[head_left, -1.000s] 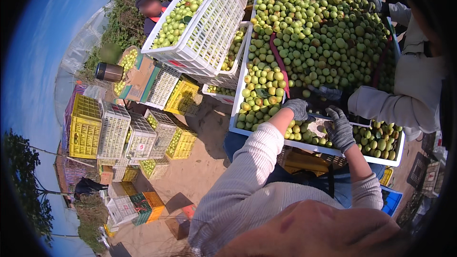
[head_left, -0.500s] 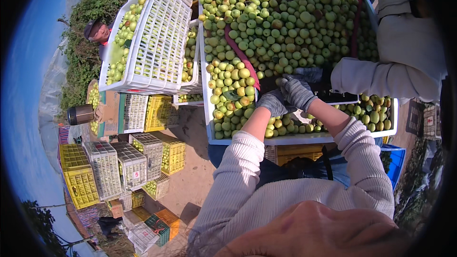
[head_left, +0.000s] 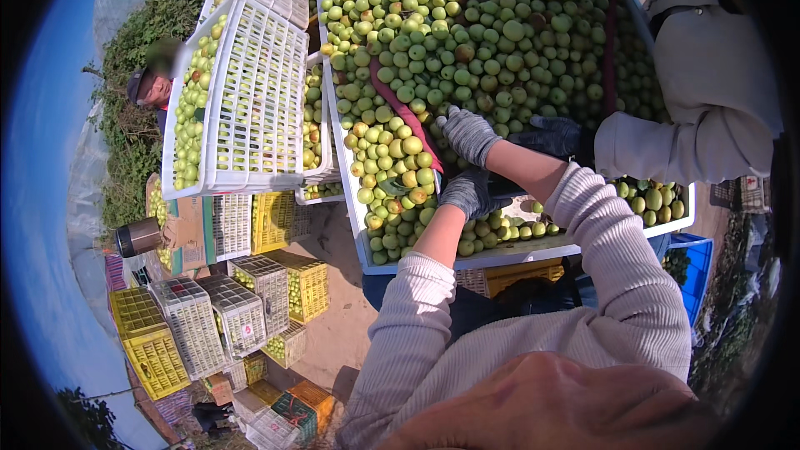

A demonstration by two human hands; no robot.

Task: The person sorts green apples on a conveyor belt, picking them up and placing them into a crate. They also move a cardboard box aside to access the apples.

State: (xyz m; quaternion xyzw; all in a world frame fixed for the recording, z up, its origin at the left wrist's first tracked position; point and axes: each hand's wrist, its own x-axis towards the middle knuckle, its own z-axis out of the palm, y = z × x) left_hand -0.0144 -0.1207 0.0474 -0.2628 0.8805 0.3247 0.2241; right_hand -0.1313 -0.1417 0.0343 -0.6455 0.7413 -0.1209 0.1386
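A wide white-rimmed tray (head_left: 333, 192) is heaped with small round green fruits (head_left: 467, 54), some blushed yellow or brown. My right hand (head_left: 469, 135), in a grey knit glove, rests on the heap beside a dark red strip (head_left: 400, 104), its fingers slightly apart. Just nearer to me, my left hand (head_left: 467, 193), gloved too, is at the dark edge between the heap and the front section; its fingertips are hidden. Loose yellow-green fruits (head_left: 387, 154) surround it on the left. Close by on the right lies a co-worker's dark gloved hand (head_left: 550, 137).
White crates of fruit (head_left: 258, 100) are stacked at the left, with another person (head_left: 154, 87) behind them. Below stand yellow crates (head_left: 150, 350), grey-white crates (head_left: 187, 325) and a cardboard box (head_left: 192, 233). A blue bin (head_left: 687, 271) stands at the right. The co-worker's sleeve (head_left: 646, 146) reaches over the tray.
My hands, close together before, have moved apart: the right has gone left and farther onto the heap, the left slightly nearer and left. The view has shifted a little.
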